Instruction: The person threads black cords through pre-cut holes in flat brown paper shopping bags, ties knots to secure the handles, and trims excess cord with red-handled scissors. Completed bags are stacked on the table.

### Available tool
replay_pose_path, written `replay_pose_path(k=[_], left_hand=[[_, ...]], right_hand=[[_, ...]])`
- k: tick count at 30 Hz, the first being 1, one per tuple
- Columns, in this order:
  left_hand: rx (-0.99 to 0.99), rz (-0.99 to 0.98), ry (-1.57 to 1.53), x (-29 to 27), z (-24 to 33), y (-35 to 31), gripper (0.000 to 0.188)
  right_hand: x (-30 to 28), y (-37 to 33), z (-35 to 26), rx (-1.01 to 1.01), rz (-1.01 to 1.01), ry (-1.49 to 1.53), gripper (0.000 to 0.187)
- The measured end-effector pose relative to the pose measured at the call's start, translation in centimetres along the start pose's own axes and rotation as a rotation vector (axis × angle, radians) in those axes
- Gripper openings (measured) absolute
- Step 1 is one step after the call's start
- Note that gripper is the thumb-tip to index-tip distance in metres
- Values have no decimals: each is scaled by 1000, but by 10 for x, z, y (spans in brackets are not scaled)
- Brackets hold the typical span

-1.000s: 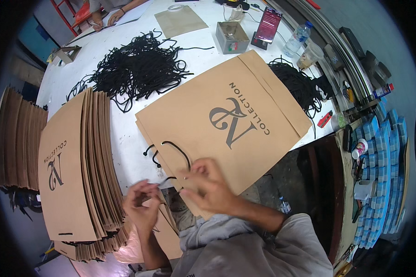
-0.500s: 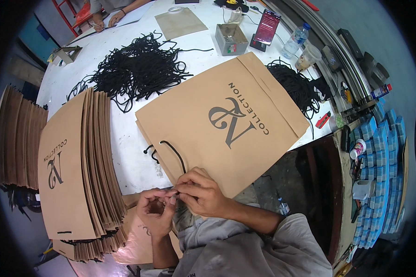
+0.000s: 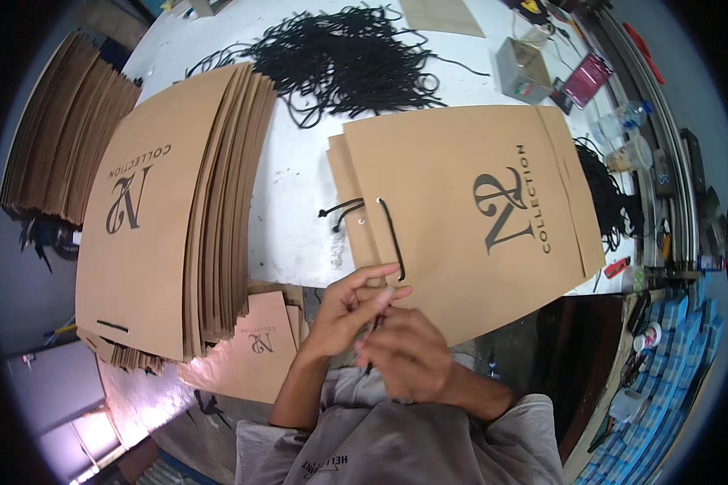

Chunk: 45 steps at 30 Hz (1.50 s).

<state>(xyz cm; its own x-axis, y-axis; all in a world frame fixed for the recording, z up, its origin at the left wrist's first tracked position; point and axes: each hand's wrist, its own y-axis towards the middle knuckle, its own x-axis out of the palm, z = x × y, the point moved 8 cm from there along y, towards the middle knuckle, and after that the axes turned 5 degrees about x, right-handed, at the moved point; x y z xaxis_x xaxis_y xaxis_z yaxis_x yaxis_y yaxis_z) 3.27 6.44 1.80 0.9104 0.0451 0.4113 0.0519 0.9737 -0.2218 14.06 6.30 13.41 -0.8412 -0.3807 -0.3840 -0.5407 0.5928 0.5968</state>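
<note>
A brown paper bag (image 3: 437,186) with dark printed lettering lies flat on top of another in front of me. A black cord handle (image 3: 391,234) runs between two holes near its top edge; knotted black cord ends (image 3: 341,212) stick out to the left from the bag beneath. My left hand (image 3: 344,315) is closed by the lower hole, thumb and fingers pinching the cord at the bag's edge. Just beside it, my right hand (image 3: 412,356) is blurred by motion, its fingers bent together around a dark stretch of cord that shows below them.
A thick stack of brown bags (image 3: 158,210) stands at the left, another stack (image 3: 65,129) beyond it. Loose black cords (image 3: 340,61) are heaped on the white table (image 3: 291,178). At the far right are a grey box (image 3: 523,71), a phone (image 3: 587,79) and a plastic bottle (image 3: 621,121).
My view has swung left and down, so the bags appear farther right and the other person's hands are out of sight. My right hand has moved down from the bag's edge, closer to my body.
</note>
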Motion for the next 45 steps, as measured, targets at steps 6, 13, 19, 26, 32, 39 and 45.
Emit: replay_pose_path(k=[6, 13, 19, 26, 32, 39, 45], left_hand=[[99, 334, 26, -14, 11, -20, 21], [500, 437, 939, -13, 60, -30, 16], [745, 386, 913, -16, 62, -31, 14], [525, 316, 660, -16, 50, -19, 16], [467, 424, 439, -21, 33, -24, 11], [508, 402, 333, -20, 54, -62, 7], [579, 270, 505, -26, 76, -85, 13]], right_hand=[[6, -6, 95, 661, 198, 120, 14], [16, -2, 95, 548, 96, 39, 18], [23, 4, 87, 562, -135, 87, 11], [19, -20, 121, 888, -147, 522, 6], [24, -19, 113, 872, -62, 644, 6], [28, 7, 74, 219, -135, -193, 24], [20, 8, 76, 340, -231, 75, 31]])
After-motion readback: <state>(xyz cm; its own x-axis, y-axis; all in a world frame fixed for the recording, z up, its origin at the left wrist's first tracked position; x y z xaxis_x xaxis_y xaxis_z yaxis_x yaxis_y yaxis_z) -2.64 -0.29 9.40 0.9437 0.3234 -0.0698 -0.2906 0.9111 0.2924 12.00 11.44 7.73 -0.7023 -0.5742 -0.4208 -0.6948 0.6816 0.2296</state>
